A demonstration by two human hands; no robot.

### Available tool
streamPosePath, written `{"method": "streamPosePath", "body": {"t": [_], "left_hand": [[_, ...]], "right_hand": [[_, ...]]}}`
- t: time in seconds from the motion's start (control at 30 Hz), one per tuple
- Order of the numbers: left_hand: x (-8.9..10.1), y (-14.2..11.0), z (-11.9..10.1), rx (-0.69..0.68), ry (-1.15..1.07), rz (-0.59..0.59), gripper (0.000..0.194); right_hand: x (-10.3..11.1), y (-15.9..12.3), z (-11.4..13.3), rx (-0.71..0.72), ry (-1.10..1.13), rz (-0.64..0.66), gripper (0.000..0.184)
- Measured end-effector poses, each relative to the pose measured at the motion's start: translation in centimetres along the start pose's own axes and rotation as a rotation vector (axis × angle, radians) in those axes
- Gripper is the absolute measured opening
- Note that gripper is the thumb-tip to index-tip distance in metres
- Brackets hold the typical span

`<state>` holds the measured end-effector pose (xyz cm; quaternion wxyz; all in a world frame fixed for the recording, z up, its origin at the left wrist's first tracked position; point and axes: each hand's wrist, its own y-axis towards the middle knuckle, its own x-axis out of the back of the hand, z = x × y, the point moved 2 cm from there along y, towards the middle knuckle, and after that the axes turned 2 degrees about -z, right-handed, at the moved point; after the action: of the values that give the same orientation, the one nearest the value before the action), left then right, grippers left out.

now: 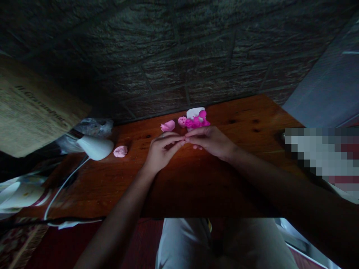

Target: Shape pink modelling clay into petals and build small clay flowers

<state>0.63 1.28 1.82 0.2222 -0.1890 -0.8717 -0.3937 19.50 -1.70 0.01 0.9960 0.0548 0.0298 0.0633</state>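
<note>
Over the wooden table, my left hand (163,149) and my right hand (213,142) meet fingertip to fingertip. Both are pinched closed at one spot, and whatever lies between the fingertips is too small to make out. Just beyond them is a light pink petal-like piece (168,126). Beside it sits a pink rounded lump (183,121), then a cluster of bright magenta pieces (198,121), partly hidden behind my right hand. A white piece (193,112) lies behind the magenta ones. Farther left, a pale pink crumpled lump (120,151) rests alone on the wood.
A white lamp-like object (97,147) with a white cable (66,183) lies at the table's left. Near it are a clear plastic bag (97,127), a brown paper bag (33,108) and a white cup-like container (24,195). A dark brick wall (157,56) stands behind the table (224,186).
</note>
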Motion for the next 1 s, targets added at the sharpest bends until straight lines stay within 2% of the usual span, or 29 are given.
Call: {"method": "streamPosePath", "body": {"t": [0.23, 0.33, 0.47, 0.53, 0.63, 0.7, 1.0], "left_hand": [[0.0, 0.0, 0.0, 0.072, 0.047, -0.022, 0.008], [0.8, 0.0, 0.5, 0.105, 0.115, -0.051, 0.012], [4.2, -0.2, 2.7, 0.267, 0.236, -0.146, 0.022], [6.3, -0.4, 4.1, 0.358, 0.299, -0.164, 0.021], [8.3, -0.9, 5.5, 0.405, 0.365, -0.146, 0.023], [8.6, -1.2, 5.9, 0.423, 0.347, -0.098, 0.025], [7.1, -1.2, 5.5, 0.481, 0.264, 0.132, 0.026]], "right_hand": [[-0.2, 0.0, -0.5, -0.091, 0.036, 0.0, 0.017], [-0.4, 0.0, -0.6, -0.008, -0.123, 0.008, 0.018], [-1.2, 0.1, -0.6, 0.252, -0.58, -0.018, 0.021], [-1.8, 0.1, -0.8, 0.282, -0.746, -0.004, 0.019], [-2.4, 0.3, -1.0, 0.257, -0.885, -0.017, 0.015], [-2.6, 0.4, -1.1, 0.246, -0.922, -0.033, 0.015], [-2.3, 0.3, -0.9, 0.265, -0.875, -0.049, 0.02]]}}
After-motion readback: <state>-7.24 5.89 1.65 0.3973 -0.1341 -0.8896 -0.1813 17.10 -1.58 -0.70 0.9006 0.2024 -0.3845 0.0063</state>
